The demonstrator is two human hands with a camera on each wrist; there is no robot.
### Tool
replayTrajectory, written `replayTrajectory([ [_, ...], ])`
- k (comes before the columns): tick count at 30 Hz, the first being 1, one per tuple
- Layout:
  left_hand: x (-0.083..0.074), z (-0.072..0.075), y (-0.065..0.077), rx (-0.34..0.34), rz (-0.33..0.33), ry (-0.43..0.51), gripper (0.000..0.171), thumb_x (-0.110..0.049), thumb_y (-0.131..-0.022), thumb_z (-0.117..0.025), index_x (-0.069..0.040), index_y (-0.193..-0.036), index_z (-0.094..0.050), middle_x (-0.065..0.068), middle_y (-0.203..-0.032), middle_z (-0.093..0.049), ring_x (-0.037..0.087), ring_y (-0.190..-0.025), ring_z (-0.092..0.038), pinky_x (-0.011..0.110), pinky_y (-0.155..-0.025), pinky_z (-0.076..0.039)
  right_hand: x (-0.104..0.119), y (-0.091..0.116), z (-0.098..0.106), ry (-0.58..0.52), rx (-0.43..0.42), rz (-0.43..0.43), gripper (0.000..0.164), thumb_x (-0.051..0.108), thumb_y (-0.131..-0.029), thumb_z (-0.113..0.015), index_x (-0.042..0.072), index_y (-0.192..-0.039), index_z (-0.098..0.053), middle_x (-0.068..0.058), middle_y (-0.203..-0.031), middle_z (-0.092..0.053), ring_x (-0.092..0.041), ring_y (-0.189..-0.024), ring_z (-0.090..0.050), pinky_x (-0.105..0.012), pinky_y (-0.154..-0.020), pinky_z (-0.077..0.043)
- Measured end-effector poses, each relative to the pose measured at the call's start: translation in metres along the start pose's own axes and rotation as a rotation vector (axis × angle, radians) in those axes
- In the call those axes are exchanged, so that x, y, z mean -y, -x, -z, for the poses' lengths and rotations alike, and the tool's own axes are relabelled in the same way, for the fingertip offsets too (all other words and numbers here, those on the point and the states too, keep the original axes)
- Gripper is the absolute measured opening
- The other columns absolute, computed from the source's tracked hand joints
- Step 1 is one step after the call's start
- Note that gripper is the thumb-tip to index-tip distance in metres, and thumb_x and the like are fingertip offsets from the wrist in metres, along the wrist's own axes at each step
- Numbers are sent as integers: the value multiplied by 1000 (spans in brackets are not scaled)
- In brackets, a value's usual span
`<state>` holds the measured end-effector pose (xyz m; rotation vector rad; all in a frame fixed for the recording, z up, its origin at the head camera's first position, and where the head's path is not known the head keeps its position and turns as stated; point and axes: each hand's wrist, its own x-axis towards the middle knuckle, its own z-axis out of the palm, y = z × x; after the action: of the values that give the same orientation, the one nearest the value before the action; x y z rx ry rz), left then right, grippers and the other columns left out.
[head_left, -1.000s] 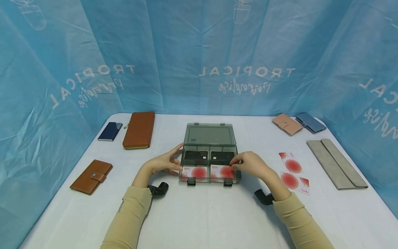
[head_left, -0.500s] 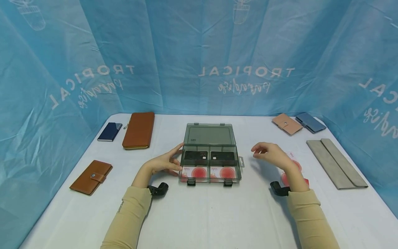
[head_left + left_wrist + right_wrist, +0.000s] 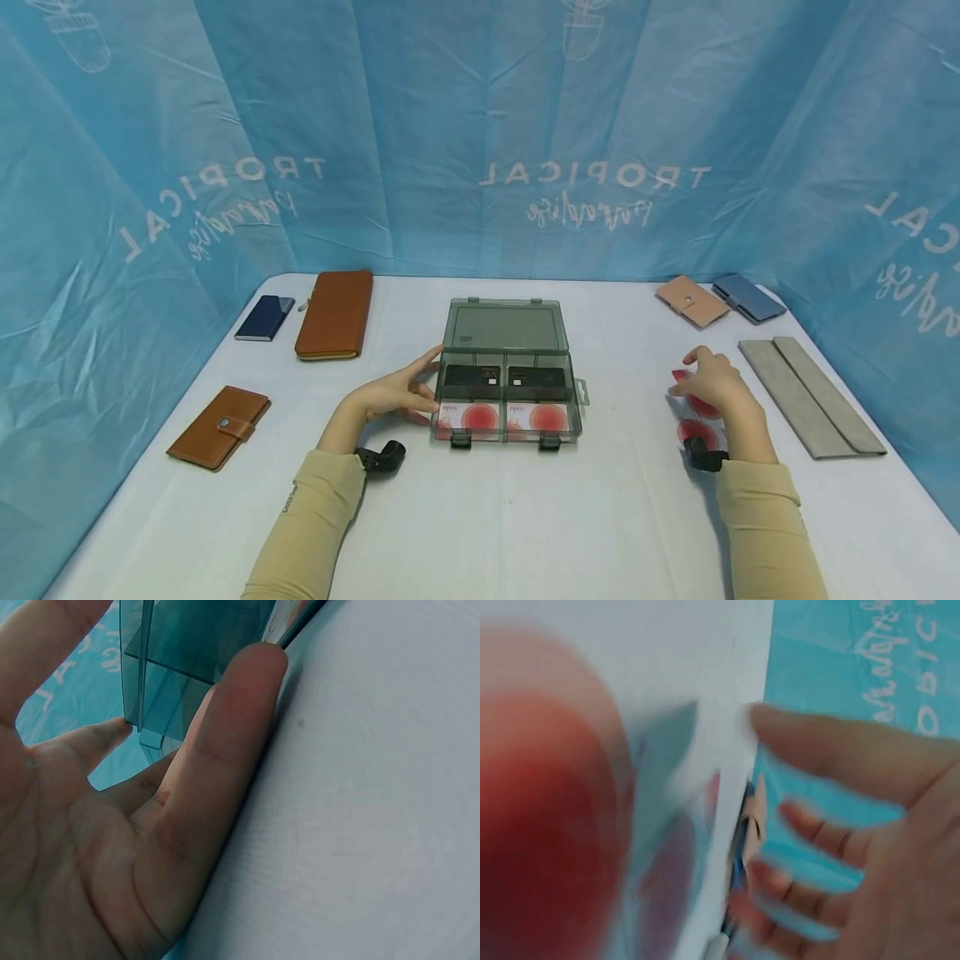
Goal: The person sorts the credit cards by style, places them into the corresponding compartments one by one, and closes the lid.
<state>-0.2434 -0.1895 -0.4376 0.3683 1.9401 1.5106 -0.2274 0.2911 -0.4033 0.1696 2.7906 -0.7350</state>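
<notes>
A translucent grey-green box (image 3: pixel 507 325) lies with its lid folded back in the head view. Black cards (image 3: pixel 472 376) occupy its rear compartments, and white cards with red circles (image 3: pixel 465 414) its front ones. My left hand (image 3: pixel 393 395) touches the box's left side, fingers extended; the left wrist view shows its fingertips along the clear wall (image 3: pixel 180 645). At the right, my right hand (image 3: pixel 716 387) hovers over two loose red-and-white cards (image 3: pixel 696 432), partly covering them. Its thumb and fingers are apart with nothing between them, and a card (image 3: pixel 547 825) looms blurred in the right wrist view.
On the left lie a snap-strap brown wallet (image 3: pixel 219 427), a large brown notebook (image 3: pixel 334 315) and a navy card holder (image 3: pixel 266 317). A grey envelope-style sleeve (image 3: pixel 813 397), a tan wallet (image 3: pixel 692 301) and a blue wallet (image 3: pixel 749 298) lie on the right.
The right hand has let go of the card in the front right compartment and moved right, over the loose cards. The left hand has stayed at the box.
</notes>
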Motion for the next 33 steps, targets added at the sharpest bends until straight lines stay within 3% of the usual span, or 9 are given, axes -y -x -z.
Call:
replayTrajectory([
  [4,0,0,0,-5,1,-6,106,-10,-77,-75,-28,-150,1,17,-152,-2,19,-88,-53,43,-78,-54,-2,10,7,142,55,-247,90,36,-72,-74,-12,-130,-24,-38,-111,-35,-49,-100,-39,-58,-74,-44],
  [7,0,0,0,-8,2,-14,106,-11,-77,-75,-28,-150,1,17,-152,-3,19,-88,-52,41,-76,-54,-3,15,12,179,124,-324,86,41,-73,-72,-15,-126,-34,-32,-103,-44,-43,-93,-44,-51,-71,-45],
  [9,0,0,0,-7,0,-18,106,-12,-77,-75,-28,-150,1,17,-152,-3,19,-89,-52,40,-75,-54,-4,14,14,181,163,-302,73,39,-75,-71,-16,-116,-45,-26,-95,-49,-37,-87,-46,-45,-69,-46],
  [12,0,0,0,-7,-1,-19,105,-11,-78,-74,-28,-150,1,17,-152,-3,19,-89,-52,41,-76,-54,-8,10,13,159,190,-227,58,33,-76,-71,-15,-103,-53,-24,-92,-51,-37,-88,-46,-46,-74,-47],
  [19,1,0,-1,-12,0,-21,103,-6,-80,-71,-28,-150,1,17,-152,-3,20,-90,-53,44,-78,-54,-17,-2,4,-29,216,-113,66,27,-75,-71,-14,-116,-40,-28,-108,-46,-41,-100,-42,-52,-81,-43],
  [26,1,0,0,4,-15,-4,105,-10,-79,-73,-28,-150,2,17,-152,-1,20,-90,-52,44,-79,-54,-9,-13,-7,-221,109,-5,50,8,-83,-59,-7,-124,-34,-31,-116,-44,-35,-94,-48,-43,-79,-46],
  [33,2,0,0,9,-16,4,105,-9,-79,-73,-28,-150,2,17,-152,-1,19,-88,-53,45,-79,-53,12,-12,-14,-421,-25,61,43,11,-91,-53,-5,-129,-41,-24,-116,-46,-27,-96,-48,-33,-76,-48],
])
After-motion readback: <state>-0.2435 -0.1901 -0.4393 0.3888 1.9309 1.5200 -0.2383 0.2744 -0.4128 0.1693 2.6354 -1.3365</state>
